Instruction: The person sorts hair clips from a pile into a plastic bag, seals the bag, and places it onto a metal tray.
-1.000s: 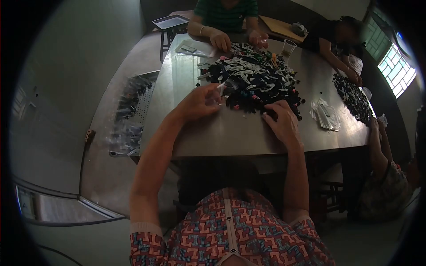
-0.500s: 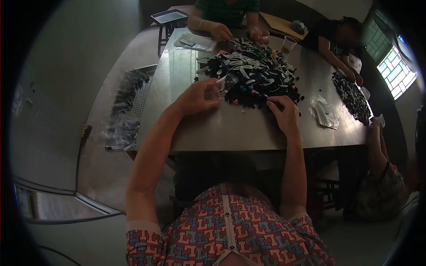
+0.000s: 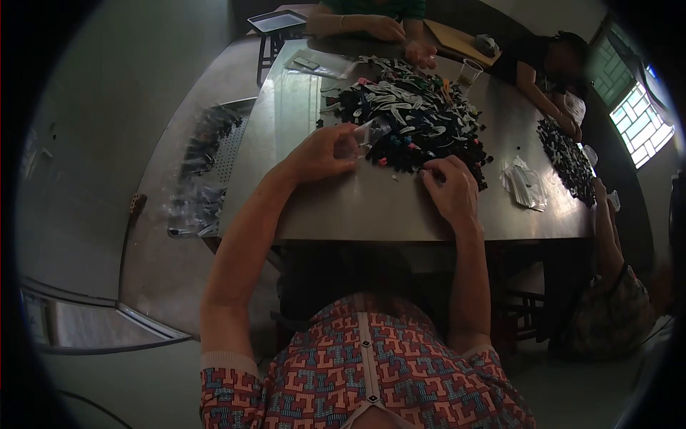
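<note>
A large heap of small hair clips (image 3: pixel 411 104), mostly black and white with a few pink and blue pieces, lies on the metal table (image 3: pixel 336 214). At its left edge, my left hand (image 3: pixel 325 154) pinches a small clear plastic bag (image 3: pixel 371 132), whose mouth faces the heap. My right hand (image 3: pixel 454 189) is at the heap's near edge with thumb and fingertips drawn together. Whatever is between those fingertips is too small to make out.
A stack of clear bags (image 3: pixel 525 184) lies to the right, beside a second clip pile (image 3: pixel 568 161). Co-workers sit across and at the right. A plastic cup (image 3: pixel 468 73) stands behind the heap. At lower left, a perforated tray (image 3: pixel 229 154) holds filled bags.
My right hand has shifted slightly left and down along the heap's edge, fingers closer together. The left hand still holds the bag. The co-worker opposite has lifted one hand off the heap.
</note>
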`<act>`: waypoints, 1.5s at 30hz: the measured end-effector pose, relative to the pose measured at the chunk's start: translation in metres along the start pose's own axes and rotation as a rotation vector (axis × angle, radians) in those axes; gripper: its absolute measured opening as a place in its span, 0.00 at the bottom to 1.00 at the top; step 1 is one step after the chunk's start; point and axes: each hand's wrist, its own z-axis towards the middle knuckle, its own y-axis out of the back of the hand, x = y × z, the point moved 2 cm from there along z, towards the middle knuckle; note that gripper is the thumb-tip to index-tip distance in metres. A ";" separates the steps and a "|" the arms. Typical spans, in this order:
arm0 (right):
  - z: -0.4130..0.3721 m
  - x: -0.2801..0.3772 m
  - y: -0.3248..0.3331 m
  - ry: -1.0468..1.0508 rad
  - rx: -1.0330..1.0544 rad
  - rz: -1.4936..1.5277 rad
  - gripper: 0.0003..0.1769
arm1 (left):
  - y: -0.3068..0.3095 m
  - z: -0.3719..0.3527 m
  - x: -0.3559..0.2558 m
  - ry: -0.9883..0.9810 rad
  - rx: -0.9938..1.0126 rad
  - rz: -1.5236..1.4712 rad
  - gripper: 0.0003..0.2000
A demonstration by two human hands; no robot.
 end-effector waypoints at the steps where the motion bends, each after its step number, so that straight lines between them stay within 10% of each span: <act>1: 0.000 0.002 -0.002 0.042 -0.003 -0.078 0.08 | 0.000 0.000 0.001 0.002 0.000 0.000 0.27; 17: 0.020 0.085 0.015 0.116 -0.020 0.329 0.08 | -0.006 0.003 0.004 -0.035 0.002 -0.059 0.28; 30: 0.028 0.114 -0.029 0.302 -0.178 -0.093 0.06 | -0.006 0.000 -0.009 -0.186 -0.017 0.130 0.26; 38: 0.027 0.095 -0.009 0.042 -0.107 0.361 0.08 | -0.004 0.002 0.000 -0.102 0.023 0.019 0.17; 45: 0.020 0.002 0.002 -0.149 0.050 -0.020 0.08 | -0.005 0.001 -0.007 -0.058 0.001 -0.011 0.09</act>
